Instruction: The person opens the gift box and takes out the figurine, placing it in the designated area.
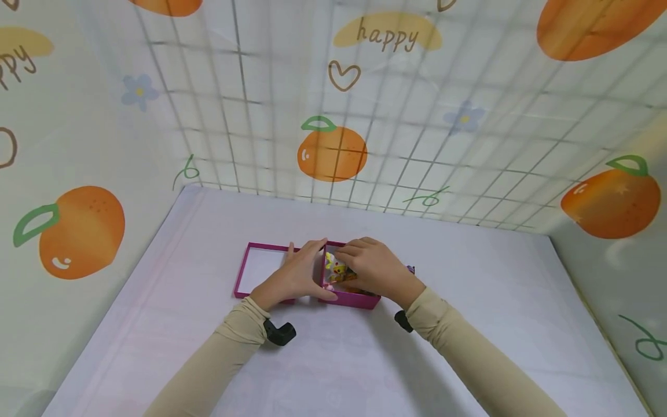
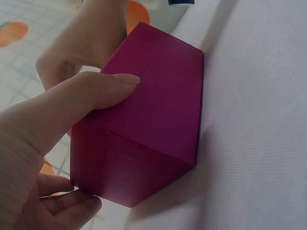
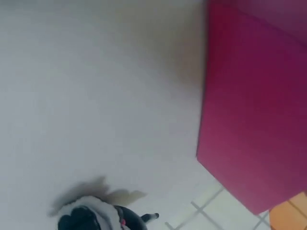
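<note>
A magenta box (image 1: 354,299) stands on the table with its top uncovered, and small colourful toys, one a yellow figure (image 1: 336,271), lie in it. My left hand (image 1: 296,277) grips the box at its left end; in the left wrist view the thumb (image 2: 112,88) lies along one long wall and the other fingers are at the short end. My right hand (image 1: 372,263) reaches over the rim into the box, fingers bent down among the toys. I cannot tell whether it holds one, as the hand hides its fingertips.
To the left of the box lies its magenta-rimmed lid (image 1: 240,281), white inside up, partly behind my left hand. A small dark and white figure (image 3: 91,218) is on the table to the right of the box, mostly hidden by my right wrist in the head view. A patterned curtain (image 1: 260,116) hangs behind.
</note>
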Demonstrator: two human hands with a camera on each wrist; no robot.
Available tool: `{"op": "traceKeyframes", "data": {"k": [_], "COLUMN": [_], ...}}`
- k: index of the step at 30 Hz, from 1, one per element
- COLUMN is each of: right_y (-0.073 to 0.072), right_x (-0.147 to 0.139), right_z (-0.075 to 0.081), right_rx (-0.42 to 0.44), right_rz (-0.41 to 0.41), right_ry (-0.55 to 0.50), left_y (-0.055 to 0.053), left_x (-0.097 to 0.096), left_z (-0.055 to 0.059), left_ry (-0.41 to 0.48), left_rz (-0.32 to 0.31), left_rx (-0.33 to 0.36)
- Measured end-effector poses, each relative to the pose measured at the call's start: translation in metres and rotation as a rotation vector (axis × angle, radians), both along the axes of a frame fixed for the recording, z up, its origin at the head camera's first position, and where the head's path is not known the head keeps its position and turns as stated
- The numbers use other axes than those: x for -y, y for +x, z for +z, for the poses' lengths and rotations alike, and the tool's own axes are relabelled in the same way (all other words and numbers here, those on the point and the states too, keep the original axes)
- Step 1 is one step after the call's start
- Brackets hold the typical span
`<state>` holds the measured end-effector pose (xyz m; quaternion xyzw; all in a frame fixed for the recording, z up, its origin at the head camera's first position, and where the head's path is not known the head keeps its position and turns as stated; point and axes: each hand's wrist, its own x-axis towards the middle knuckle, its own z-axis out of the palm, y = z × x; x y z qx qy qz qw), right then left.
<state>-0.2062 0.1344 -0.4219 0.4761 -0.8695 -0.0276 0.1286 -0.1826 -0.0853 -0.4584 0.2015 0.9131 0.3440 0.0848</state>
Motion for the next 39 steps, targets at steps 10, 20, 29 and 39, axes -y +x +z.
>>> {"op": "traceKeyframes", "data": {"k": [10, 20, 29, 39], "right_y": [-0.001, -0.001, -0.004, -0.001], "right_x": [0.009, 0.011, 0.015, 0.016], "right_z": [-0.009, -0.006, 0.006, 0.002], "right_rx": [-0.127, -0.090, 0.162, 0.275], "right_rz": [-0.013, -0.026, -0.148, -0.209], "right_ry": [0.064, 0.114, 0.147, 0.082], "left_y": [-0.002, -0.001, -0.001, -0.002], "left_x": [0.001, 0.002, 0.000, 0.000], "left_z": [-0.001, 0.001, 0.000, -0.002], "left_ry": [0.025, 0.011, 0.001, 0.015], "left_rz": [-0.006, -0.001, -0.001, -0.002], "left_rx": [-0.010, -0.009, -0.004, 0.001]}}
